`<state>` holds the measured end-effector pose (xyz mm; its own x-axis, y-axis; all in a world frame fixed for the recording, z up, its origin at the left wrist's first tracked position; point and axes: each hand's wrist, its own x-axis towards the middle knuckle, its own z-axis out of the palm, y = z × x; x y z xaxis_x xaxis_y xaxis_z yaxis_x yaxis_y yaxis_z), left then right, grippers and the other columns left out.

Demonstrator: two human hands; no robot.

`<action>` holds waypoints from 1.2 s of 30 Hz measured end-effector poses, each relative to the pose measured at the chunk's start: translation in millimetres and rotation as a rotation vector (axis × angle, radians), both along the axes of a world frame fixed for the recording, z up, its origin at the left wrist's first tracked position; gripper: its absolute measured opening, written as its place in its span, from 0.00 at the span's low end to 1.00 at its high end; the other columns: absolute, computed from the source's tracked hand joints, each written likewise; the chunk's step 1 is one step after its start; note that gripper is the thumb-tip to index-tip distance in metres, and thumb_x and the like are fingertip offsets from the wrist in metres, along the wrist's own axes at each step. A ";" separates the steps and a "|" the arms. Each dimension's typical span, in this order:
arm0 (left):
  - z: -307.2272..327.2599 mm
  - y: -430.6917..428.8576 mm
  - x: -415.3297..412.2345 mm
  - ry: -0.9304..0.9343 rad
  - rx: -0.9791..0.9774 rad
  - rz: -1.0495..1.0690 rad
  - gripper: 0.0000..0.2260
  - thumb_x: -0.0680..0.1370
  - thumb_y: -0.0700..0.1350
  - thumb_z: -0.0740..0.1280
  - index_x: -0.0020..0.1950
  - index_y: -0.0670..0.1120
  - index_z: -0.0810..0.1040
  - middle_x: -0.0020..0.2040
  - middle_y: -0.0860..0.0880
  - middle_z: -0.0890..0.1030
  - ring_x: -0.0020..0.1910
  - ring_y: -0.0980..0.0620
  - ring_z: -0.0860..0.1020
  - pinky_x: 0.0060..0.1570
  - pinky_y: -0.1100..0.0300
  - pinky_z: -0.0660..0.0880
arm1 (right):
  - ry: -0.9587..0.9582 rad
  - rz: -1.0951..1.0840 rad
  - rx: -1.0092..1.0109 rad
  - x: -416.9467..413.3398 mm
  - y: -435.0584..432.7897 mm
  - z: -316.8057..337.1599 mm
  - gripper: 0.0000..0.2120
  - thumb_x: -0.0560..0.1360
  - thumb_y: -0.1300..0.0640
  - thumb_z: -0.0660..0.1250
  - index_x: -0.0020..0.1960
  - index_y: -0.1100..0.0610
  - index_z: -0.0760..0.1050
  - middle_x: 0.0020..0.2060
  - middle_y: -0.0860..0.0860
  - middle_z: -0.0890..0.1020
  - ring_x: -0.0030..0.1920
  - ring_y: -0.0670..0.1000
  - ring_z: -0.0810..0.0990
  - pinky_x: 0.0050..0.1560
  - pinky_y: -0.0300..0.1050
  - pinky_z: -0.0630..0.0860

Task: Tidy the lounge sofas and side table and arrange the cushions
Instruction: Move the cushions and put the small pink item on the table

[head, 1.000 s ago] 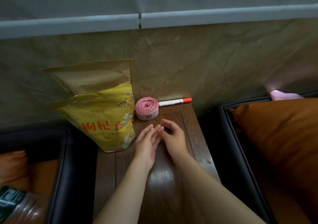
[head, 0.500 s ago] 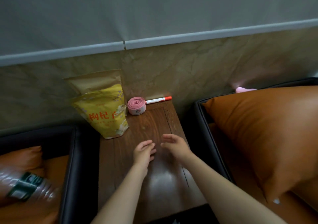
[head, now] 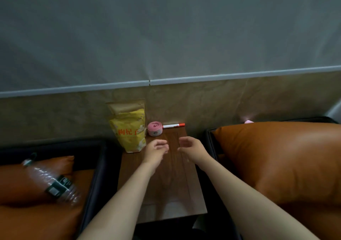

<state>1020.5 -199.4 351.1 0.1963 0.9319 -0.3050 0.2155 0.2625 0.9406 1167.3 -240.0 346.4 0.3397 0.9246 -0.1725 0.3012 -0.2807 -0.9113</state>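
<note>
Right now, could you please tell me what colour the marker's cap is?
The marker cap is orange-red; head view.

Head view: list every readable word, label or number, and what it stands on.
"枸杞子", in orange-red, on the yellow and brown paper pouch.
Dark label on the clear plastic bottle: blurred, unreadable.
Print on the white marker with orange cap: too small to read.

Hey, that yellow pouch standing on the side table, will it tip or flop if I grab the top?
Probably floppy: the yellow pouch is soft packaging with a creased, bent top. It stands upright on the side table with a fuller lower half, so a high push may tip it.
</note>
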 end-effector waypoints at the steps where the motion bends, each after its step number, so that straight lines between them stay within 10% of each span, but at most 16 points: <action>1: 8.7 -1.8 -4.2 0.035 0.041 -0.021 0.05 0.78 0.36 0.66 0.52 0.44 0.76 0.43 0.46 0.79 0.37 0.55 0.77 0.30 0.71 0.70 | -0.020 0.011 0.008 -3.1 -1.6 7.2 0.21 0.71 0.67 0.72 0.64 0.61 0.76 0.58 0.55 0.81 0.59 0.51 0.78 0.59 0.41 0.73; 9: 64.2 5.6 -34.5 0.328 0.372 -0.281 0.11 0.73 0.33 0.70 0.48 0.48 0.77 0.42 0.50 0.79 0.46 0.52 0.78 0.52 0.60 0.74 | -0.167 0.041 0.045 -27.8 -10.8 65.4 0.20 0.70 0.66 0.72 0.61 0.58 0.78 0.51 0.51 0.82 0.53 0.48 0.79 0.55 0.38 0.73; 19: 83.3 18.5 -174.1 0.391 0.409 -0.280 0.10 0.73 0.34 0.71 0.50 0.46 0.77 0.44 0.47 0.80 0.46 0.52 0.78 0.38 0.74 0.70 | -0.202 0.093 0.049 -159.1 0.2 91.6 0.22 0.70 0.67 0.71 0.63 0.61 0.75 0.55 0.53 0.81 0.57 0.52 0.79 0.57 0.41 0.73; 36: 110.3 2.2 -324.5 0.534 0.401 -0.129 0.09 0.73 0.37 0.71 0.48 0.48 0.75 0.40 0.52 0.78 0.45 0.51 0.78 0.51 0.59 0.74 | -0.376 0.316 0.128 -287.0 6.2 111.9 0.23 0.72 0.63 0.72 0.66 0.57 0.73 0.58 0.50 0.78 0.56 0.48 0.76 0.53 0.39 0.73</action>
